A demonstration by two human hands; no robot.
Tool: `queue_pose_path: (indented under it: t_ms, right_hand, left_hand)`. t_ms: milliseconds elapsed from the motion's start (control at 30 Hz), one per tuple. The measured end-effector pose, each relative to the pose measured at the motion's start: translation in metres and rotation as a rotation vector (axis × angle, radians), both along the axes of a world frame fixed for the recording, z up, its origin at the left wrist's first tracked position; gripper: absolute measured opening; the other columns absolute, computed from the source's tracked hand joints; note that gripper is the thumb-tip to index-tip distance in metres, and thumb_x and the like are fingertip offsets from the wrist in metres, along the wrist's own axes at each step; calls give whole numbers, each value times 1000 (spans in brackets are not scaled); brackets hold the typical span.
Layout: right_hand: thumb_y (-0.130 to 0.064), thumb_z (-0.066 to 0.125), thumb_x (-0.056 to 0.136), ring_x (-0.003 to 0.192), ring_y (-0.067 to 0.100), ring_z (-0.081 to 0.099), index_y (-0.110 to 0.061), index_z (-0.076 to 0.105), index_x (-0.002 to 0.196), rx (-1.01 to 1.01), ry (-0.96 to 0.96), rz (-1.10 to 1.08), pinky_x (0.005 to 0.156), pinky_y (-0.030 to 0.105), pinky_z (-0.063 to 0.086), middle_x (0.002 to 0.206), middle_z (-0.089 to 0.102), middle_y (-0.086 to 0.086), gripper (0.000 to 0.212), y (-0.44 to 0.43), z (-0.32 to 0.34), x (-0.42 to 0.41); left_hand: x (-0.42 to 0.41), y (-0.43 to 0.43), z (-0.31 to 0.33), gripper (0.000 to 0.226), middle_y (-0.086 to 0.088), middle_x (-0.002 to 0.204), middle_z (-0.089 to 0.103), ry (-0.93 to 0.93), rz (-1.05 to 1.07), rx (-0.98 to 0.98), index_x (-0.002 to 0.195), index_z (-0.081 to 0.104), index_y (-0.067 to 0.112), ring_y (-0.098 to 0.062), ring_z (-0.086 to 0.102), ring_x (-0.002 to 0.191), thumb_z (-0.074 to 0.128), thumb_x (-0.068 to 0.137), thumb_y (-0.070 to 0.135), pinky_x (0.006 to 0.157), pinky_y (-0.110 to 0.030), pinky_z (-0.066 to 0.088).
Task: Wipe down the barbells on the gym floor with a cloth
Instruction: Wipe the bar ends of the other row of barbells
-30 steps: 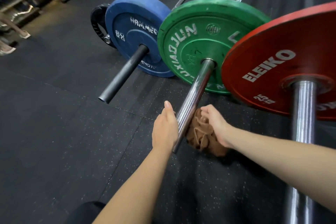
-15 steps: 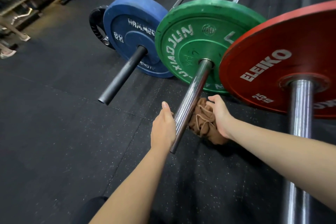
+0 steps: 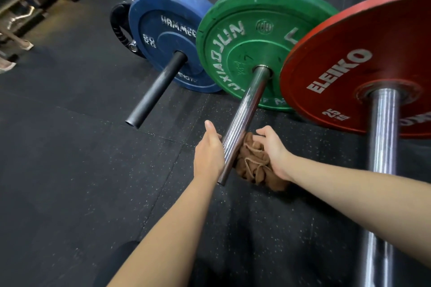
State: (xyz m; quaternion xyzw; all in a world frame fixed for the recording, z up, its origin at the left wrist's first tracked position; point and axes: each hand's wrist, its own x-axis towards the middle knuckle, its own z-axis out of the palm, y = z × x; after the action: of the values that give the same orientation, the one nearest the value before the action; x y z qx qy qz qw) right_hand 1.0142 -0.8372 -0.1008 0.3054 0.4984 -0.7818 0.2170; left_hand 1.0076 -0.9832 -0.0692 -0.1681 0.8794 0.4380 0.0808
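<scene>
Left hand [image 3: 208,154] sits flat against the left side of the chrome sleeve [image 3: 247,119] near its free end, thumb straight along the bar. The fingers are hidden underneath, so I cannot tell whether they wrap it. If they don't, the sleeve may spin or roll away under the rubbing and the wipe slides off. The cloth [image 3: 254,165] is bunched in a brown wad just right of the sleeve and below it, touching the metal. Bunched like that it probably covers only one side, so the top and left of the sleeve could go unwiped. A loose fold hangs low and could drag grit off the floor [image 3: 70,170]. The right hand [image 3: 272,147] has its fingers curled into the cloth, gripping it against the bar. Push too far forward and the knuckles meet the green plate [image 3: 245,37].

Now the surroundings. Far left, someone's shoes [image 3: 25,44] stand at the edge of the mat, well apart. A black plate [image 3: 119,28] leans behind the blue plate [image 3: 163,30], whose dark sleeve [image 3: 158,91] juts toward us beside the left hand, close enough to crowd the elbow. On the right, the red plate [image 3: 361,60] overlaps the green one. Its thick chrome sleeve [image 3: 383,135] runs down past the right forearm and hems that arm in.
</scene>
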Motion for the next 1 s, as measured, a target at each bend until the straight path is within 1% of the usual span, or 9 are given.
queue_pose_path:
  t_ms: [133,300,400,467,567,700,800,900,1000]
  right_hand:
    - [-31,41,97,63,22,53,-17,50,74,-91,4,27,72,32,46,68,57,5,29,-10,-1,16]
    - [-32,49,91,55,21,55,-18,58,63,-27,-24,334,68,31,46,63,62,4,32,-32,-10,53]
    - [-23,58,80,50,17,48,-21,59,51,71,30,581,56,28,40,57,55,4,29,-36,-4,58]
    - [-24,59,78,51,15,47,-22,58,56,251,137,713,53,27,37,56,53,0,22,-30,1,47]
    - [-23,60,84,57,12,55,-18,65,73,419,242,796,55,23,43,66,63,-1,13,-3,16,18]
    - [-23,63,86,63,17,62,-14,73,80,584,279,599,60,25,48,74,72,2,15,42,33,-27]
    - [-31,61,93,72,18,65,-13,70,99,672,250,248,65,29,50,90,74,6,21,58,31,-55]
    - [-33,58,95,106,27,60,-14,62,121,856,271,-61,88,32,46,119,65,9,32,56,26,-73]
    - [-26,54,101,129,31,49,-8,54,138,921,317,-133,107,36,38,138,54,13,41,41,22,-82]
  left_hand:
    - [1,1,2,82,-5,120,67,0,7,5,119,68,20,-25,58,115,3,101,69,106,-47,40]
    - [3,1,2,83,-5,123,67,20,4,6,121,68,20,-25,56,118,4,102,68,107,-46,38]
    - [2,1,1,81,-4,125,66,27,-5,15,120,68,20,-24,55,119,4,103,67,101,-42,36]
    - [2,1,1,82,-4,124,66,31,-12,10,118,68,20,-24,55,117,3,103,67,97,-40,35]
    - [1,1,0,83,-5,116,67,44,-10,6,110,69,18,-24,56,112,3,102,68,94,-39,35]
    - [-1,0,-2,80,-5,109,68,44,-23,-6,105,69,21,-23,59,106,4,102,68,92,-40,38]
    - [0,1,-1,78,-1,109,67,38,-31,-18,106,68,22,-20,58,104,4,103,67,90,-38,37]
    - [0,0,0,77,1,104,66,42,-41,-21,105,67,22,-16,58,100,4,103,67,89,-36,36]
    - [0,0,-1,77,3,99,66,41,-36,-26,102,67,24,-14,59,97,4,102,68,87,-37,38]
